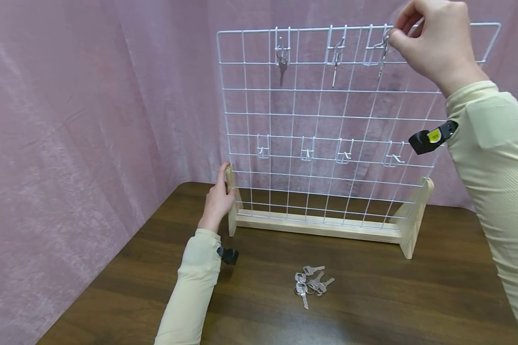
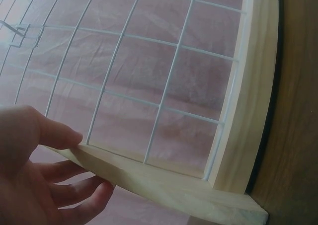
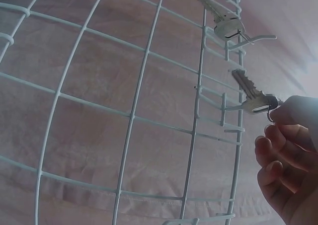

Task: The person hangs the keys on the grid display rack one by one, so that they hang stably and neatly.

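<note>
You're at a curtained-off tabletop setup, room type unclear: pink cloth hangs upper left of frame, brown wood-grain table along the bottom.

Sleeves: 2, pale yellow, finely ribbed
Wrist cameras: 2, black
Label: yellow, on right camera
Hands: 2, bare

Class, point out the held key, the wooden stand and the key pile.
Held key (image 3: 252, 93), right wrist view: blade.
Stand (image 1: 319, 229), head view: bottom bar.
Key pile (image 1: 314, 283), head view: a middle key's head.

Brown table: loose keys, pale wooden stand.
</note>
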`<action>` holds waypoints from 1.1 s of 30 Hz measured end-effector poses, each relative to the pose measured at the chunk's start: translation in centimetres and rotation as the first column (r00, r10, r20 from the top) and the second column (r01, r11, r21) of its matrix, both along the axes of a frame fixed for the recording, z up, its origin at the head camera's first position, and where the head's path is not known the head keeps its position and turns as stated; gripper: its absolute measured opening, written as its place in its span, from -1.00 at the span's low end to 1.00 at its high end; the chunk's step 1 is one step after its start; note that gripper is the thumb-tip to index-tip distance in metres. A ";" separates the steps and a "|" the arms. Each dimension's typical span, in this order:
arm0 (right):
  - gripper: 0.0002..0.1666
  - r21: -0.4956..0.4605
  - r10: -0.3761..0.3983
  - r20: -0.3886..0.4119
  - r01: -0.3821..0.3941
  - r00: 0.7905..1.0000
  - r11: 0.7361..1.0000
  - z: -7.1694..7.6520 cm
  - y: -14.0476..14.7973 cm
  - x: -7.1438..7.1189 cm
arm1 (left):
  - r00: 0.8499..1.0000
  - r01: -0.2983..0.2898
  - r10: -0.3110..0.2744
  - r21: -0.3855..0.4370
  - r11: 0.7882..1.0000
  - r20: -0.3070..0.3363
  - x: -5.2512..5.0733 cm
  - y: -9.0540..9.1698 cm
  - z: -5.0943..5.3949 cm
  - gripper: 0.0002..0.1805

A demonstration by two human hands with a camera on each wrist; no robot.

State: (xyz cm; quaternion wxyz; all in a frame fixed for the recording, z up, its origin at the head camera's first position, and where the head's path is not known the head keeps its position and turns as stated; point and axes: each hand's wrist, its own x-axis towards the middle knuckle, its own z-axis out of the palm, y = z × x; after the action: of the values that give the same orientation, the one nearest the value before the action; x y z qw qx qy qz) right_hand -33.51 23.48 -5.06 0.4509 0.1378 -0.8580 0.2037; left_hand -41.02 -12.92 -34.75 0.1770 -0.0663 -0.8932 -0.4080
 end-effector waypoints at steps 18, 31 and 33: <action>-0.72 -0.033 -0.018 0.058 0.020 0.998 0.999 -1.2 0.1 -0.6 | 1.000 0.010 -0.010 0.001 1.000 0.008 -0.1 -0.1 0.2 -0.21; -0.76 -0.068 -0.061 0.084 0.067 0.995 0.995 -4.6 0.3 0.9 | 0.999 0.011 -0.012 0.015 1.000 0.039 -0.3 -0.4 0.2 -0.21; -0.72 -0.071 -0.054 0.078 0.060 0.995 0.996 -5.6 0.2 1.3 | 0.999 0.002 -0.003 0.017 1.000 0.042 -0.3 -0.5 0.2 -0.21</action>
State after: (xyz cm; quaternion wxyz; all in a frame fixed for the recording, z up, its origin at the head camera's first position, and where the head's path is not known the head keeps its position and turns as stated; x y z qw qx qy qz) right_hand -32.19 23.72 -10.62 0.4283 0.0888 -0.8701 0.2272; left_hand -41.34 -13.41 -34.55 0.1584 -0.0573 -0.8931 -0.4171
